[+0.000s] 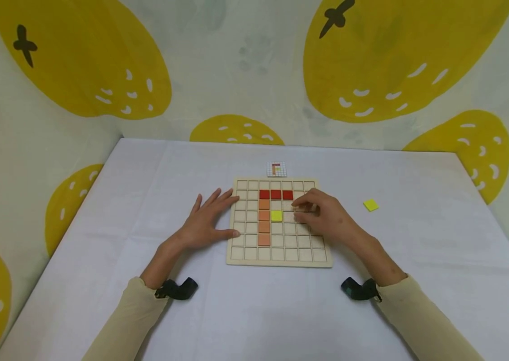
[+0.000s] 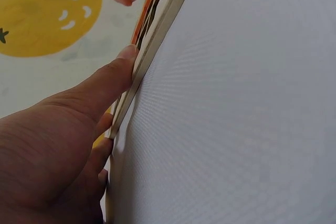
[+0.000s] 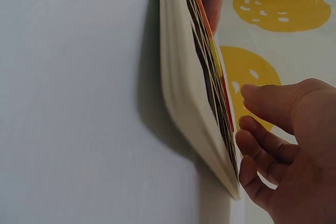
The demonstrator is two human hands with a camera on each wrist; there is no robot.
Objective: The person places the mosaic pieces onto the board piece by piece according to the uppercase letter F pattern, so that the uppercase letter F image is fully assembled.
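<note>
A square wooden grid board (image 1: 299,254) lies flat on the table. Three red tiles (image 1: 275,194) form a row near its far side, and several orange tiles (image 1: 264,227) run down a column below the leftmost. One yellow tile (image 1: 276,215) sits in the cell right of an orange one. My left hand (image 1: 202,223) is spread, its thumb and fingertips touching the board's left edge. Over the board's right part hovers my right hand (image 1: 326,215), its fingers loosely bent; the right wrist view shows thumb and fingers apart with nothing between them.
A second yellow tile (image 1: 370,205) lies on the white tablecloth, right of the board. Just beyond the board's far edge is a small pattern card (image 1: 276,169). Walls with yellow fruit prints surround the table's back and sides.
</note>
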